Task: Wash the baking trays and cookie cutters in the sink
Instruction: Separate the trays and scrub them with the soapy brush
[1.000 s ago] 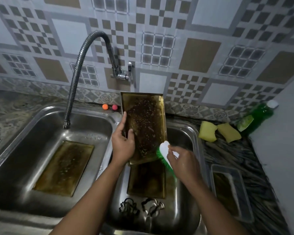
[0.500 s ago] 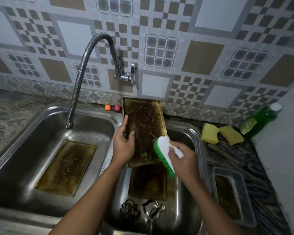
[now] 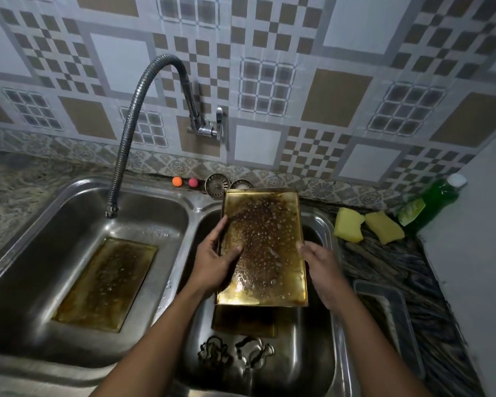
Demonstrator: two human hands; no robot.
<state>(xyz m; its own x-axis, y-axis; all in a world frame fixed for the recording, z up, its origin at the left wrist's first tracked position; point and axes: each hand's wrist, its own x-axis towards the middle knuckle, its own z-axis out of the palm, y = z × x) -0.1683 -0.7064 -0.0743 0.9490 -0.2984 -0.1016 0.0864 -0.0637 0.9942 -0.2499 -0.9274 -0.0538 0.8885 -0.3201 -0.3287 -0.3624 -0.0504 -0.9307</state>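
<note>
Brass-coloured and beaded with droplets, the brown-stained tray is held above the right basin, left grip pinching its left rim and right grip curled round the right rim, probably so runoff falls inside, near the cookie cutters

Sink: stainless steel, brushed, soft sheen, water-spotted on the divider.
Raised tray over the sink's right basin: gold-toned metal, glossy at the rim and near end. Centre dulled by brown crust and beaded with droplets.
Sunken tray in the sink's left basin: same metal, matt under a brownish film.
Cookie cutters at the near end of the sink's right basin: thin dark metal strip.
Hose above the sink's left basin: ribbed metal, semi-gloss.
Sponges right of the sink: yellow foam, matt, porous.
Bottle farther right of the sink: translucent green plastic, glossy.
Surface right of the sink: veined stone, dull.
</note>
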